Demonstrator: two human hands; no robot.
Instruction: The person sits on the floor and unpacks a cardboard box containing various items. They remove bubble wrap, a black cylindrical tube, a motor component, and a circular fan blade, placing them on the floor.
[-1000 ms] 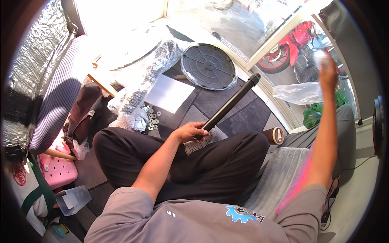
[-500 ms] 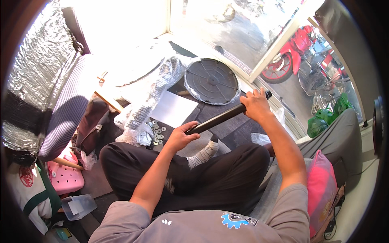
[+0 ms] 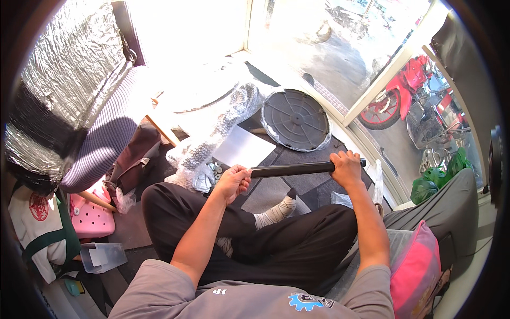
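A black tube (image 3: 292, 169) lies nearly level across the space above my crossed legs. My left hand (image 3: 234, 184) is closed at its left end, fingers curled in. Near the other end, my right hand (image 3: 346, 169) wraps round the tube, and a short dark tip sticks out past the fist. Beyond my left hand, several metal washers (image 3: 217, 168) lie on the floor, partly hidden by it. A white sheet (image 3: 245, 147) and a round black ribbed disc (image 3: 296, 120) with clear plastic round its rim lie farther off.
Bubble wrap (image 3: 204, 141) runs along the floor to the left. A pink perforated clog (image 3: 93, 212) and a clear plastic box (image 3: 106, 257) are at lower left. On my right are a pink cushion (image 3: 415, 271) and green plastic bags (image 3: 438, 178). A red motorbike (image 3: 401, 93) stands beyond the glass.
The tube has turned from a slant to almost level, its right end coming down. My right hand has moved lower and nearer; my left fingers have curled in. The view has shifted slightly.
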